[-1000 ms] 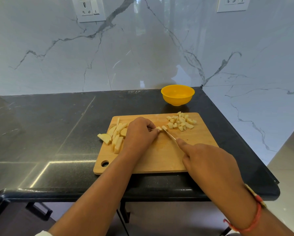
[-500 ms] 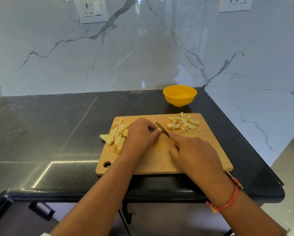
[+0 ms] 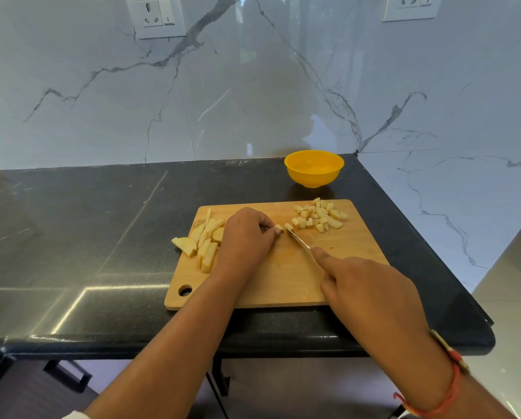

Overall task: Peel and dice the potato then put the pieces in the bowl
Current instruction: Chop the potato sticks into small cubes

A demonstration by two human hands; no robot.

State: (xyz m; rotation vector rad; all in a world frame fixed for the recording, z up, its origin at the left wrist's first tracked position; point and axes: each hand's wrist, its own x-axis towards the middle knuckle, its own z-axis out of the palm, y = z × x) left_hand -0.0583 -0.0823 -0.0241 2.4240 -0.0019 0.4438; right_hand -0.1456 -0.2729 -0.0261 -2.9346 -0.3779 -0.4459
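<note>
Peeling is done, dicing roughly half. Left grip (image 3: 247, 237) pinches a strip (image 3: 279, 228) on the board (image 3: 283, 279); right grip (image 3: 371, 291) grasps the knife (image 3: 298, 239). Dice (image 3: 321, 217) are heaped nearby, wedges (image 3: 206, 240) wait uncut, the bowl (image 3: 313, 167) is empty.

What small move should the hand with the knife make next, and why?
Probably shift the knife slightly left and cut the potato strip that the left hand pinches: a short stub sticks out uncut, and more strips wait behind the hand.
</note>
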